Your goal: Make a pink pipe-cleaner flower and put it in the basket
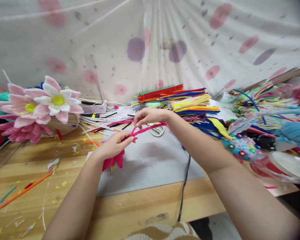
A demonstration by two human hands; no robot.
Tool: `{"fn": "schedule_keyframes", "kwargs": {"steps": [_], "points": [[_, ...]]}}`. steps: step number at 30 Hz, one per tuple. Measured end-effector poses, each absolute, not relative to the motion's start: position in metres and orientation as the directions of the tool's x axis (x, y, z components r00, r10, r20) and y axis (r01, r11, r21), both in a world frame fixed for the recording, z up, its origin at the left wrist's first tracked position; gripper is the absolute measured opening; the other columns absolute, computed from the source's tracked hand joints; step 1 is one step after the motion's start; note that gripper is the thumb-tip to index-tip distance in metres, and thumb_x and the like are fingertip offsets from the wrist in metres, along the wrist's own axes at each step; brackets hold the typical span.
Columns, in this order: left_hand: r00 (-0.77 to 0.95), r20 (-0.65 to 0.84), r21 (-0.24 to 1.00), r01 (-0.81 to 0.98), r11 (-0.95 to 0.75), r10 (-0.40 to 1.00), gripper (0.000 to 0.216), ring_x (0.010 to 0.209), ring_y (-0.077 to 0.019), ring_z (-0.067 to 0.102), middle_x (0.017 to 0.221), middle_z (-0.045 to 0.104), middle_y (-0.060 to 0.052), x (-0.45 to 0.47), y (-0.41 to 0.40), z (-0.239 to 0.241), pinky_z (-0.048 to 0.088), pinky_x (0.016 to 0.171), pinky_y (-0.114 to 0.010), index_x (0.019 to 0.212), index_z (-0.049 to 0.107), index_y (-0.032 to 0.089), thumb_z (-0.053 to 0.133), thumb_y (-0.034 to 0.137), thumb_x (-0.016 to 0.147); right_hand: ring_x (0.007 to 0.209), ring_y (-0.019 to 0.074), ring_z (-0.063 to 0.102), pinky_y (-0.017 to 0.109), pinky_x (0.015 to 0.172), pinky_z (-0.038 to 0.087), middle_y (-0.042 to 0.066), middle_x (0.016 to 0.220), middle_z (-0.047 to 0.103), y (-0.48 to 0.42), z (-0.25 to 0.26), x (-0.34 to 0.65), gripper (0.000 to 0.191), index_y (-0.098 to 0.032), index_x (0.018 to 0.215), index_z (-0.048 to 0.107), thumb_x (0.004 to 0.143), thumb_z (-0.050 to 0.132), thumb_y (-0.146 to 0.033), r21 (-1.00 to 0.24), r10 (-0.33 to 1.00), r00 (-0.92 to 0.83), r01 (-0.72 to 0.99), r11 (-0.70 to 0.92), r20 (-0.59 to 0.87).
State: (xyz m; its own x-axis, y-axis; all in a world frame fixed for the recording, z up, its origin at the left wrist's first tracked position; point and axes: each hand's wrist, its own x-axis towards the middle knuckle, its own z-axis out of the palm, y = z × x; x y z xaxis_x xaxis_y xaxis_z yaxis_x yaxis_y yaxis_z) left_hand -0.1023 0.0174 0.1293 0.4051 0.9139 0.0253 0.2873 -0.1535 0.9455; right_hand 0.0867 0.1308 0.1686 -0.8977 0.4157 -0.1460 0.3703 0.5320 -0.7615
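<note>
Between my two hands a bright pink pipe cleaner (150, 128) is bent into a small loop, its free length trailing right under my right wrist. My left hand (118, 143) pinches the base of the loop between thumb and fingers. Just above it, my right hand (147, 117) is closed on the loop's upper part. A deep pink fuzzy flower (115, 162) shows below my left hand, partly hidden by it; whether the hand holds it too I cannot tell. Scissors (157, 130) lie behind the pipe cleaner on the grey cutting mat (150, 173).
Bundles of coloured pipe cleaners (190, 103) lie along the back. Pink and white fuzzy flowers (55, 100) stand at the left. Orange pipe cleaner (25, 191) and scraps litter the wooden table (72, 180). A black cable (185, 186) crosses the mat; a clear tub (280, 168) is at right.
</note>
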Motion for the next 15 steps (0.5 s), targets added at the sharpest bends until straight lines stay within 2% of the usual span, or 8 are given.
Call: {"fn": "schedule_keyframes", "kwargs": {"steps": [4, 7, 11, 13, 15], "points": [[0.394, -0.046, 0.989, 0.146, -0.013, 0.918, 0.026, 0.049, -0.008, 0.033, 0.057, 0.047, 0.001, -0.106, 0.014, 0.13, 0.026, 0.044, -0.021, 0.074, 0.066, 0.017, 0.062, 0.042, 0.072, 0.059, 0.0061, 0.048, 0.019, 0.057, 0.037, -0.002, 0.065, 0.058, 0.137, 0.151, 0.093, 0.027, -0.012, 0.083, 0.064, 0.073, 0.064, -0.037, -0.898, 0.317, -0.921, 0.322, 0.301, -0.224], [0.394, -0.054, 0.997, -0.024, 0.069, 0.917, 0.03, 0.044, -0.0056, 0.026, 0.051, 0.037, 0.004, -0.111, 0.015, 0.122, 0.02, 0.042, -0.02, 0.073, 0.063, 0.015, 0.064, 0.045, 0.07, 0.052, 0.0045, 0.043, 0.017, 0.049, 0.031, -0.004, 0.058, 0.052, 0.137, 0.137, 0.101, 0.03, -0.011, 0.086, 0.064, 0.073, 0.065, -0.038, -0.941, 0.239, -0.933, 0.308, 0.138, -0.27], [0.265, 0.036, 0.975, -0.219, 0.024, 0.964, 0.032, 0.041, -0.0043, 0.025, 0.048, 0.033, 0.006, -0.111, 0.022, 0.124, 0.02, 0.041, -0.02, 0.066, 0.056, 0.015, 0.067, 0.045, 0.067, 0.046, 0.003, 0.031, 0.018, 0.041, 0.016, -0.006, 0.056, 0.044, 0.127, 0.119, 0.107, 0.032, -0.012, 0.091, 0.062, 0.076, 0.063, -0.039, -0.977, 0.314, -0.927, 0.214, -0.009, -0.206], [0.177, 0.049, 0.983, -0.18, -0.017, 0.983, 0.03, 0.041, -0.0046, 0.027, 0.048, 0.034, 0.006, -0.108, 0.027, 0.127, 0.02, 0.041, -0.02, 0.066, 0.055, 0.016, 0.065, 0.044, 0.07, 0.047, 0.0031, 0.031, 0.018, 0.042, 0.018, -0.006, 0.057, 0.043, 0.114, 0.115, 0.104, 0.03, -0.012, 0.09, 0.062, 0.078, 0.06, -0.039, -0.982, 0.364, -0.915, 0.188, 0.006, -0.173], [0.071, 0.067, 0.997, -0.051, -0.063, 0.995, 0.028, 0.041, -0.0052, 0.029, 0.049, 0.037, 0.005, -0.105, 0.032, 0.127, 0.021, 0.041, -0.02, 0.066, 0.055, 0.016, 0.061, 0.042, 0.073, 0.049, 0.0038, 0.035, 0.018, 0.044, 0.021, -0.006, 0.057, 0.042, 0.098, 0.117, 0.096, 0.028, -0.012, 0.089, 0.062, 0.081, 0.057, -0.038, -0.976, 0.376, -0.913, 0.202, 0.079, -0.158]]}}
